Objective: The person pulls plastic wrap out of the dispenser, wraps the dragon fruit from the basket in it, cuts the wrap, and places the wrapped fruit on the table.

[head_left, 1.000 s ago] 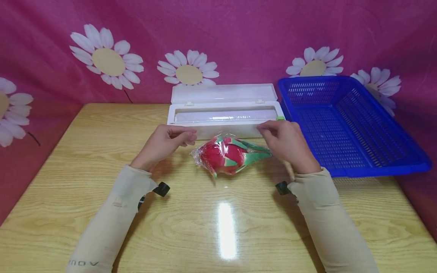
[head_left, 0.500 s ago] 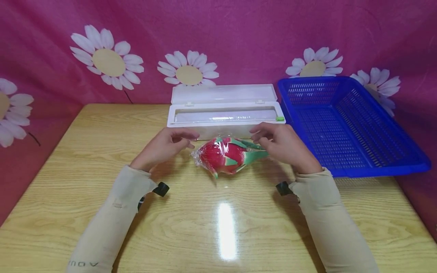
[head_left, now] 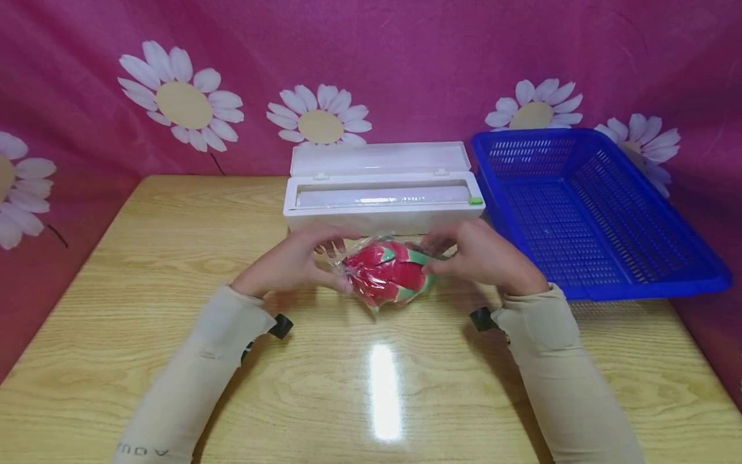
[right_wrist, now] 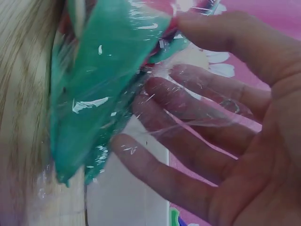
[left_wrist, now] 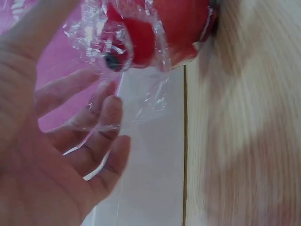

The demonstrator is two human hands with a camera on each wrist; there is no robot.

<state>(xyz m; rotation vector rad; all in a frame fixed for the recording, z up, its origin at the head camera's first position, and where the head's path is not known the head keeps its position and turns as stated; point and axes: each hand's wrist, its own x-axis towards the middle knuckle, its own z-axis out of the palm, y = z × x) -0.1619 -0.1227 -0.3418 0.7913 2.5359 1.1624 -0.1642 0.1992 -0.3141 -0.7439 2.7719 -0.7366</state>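
Note:
A red dragon fruit with green-tipped scales, wrapped in clear plastic film, is between the two hands at mid-table. My right hand holds its leafy end, with the thumb on the near side and the fingers behind. In the right wrist view, film stretches over the long green leaves and across the fingers. At the fruit's other end is my left hand, its thumb near the gathered film. The left wrist view shows those fingers spread and slightly bent behind a loose flap of film.
A white cling film box stands just behind the fruit, lid raised, with a film roll inside and a green slider at its right end. To the right sits a blue perforated basket. A pink flowered cloth hangs behind the table.
Both hands have come in towards the fruit; the left moved right and the right hand moved onto the leafy end. The fruit has turned and shifted slightly nearer.

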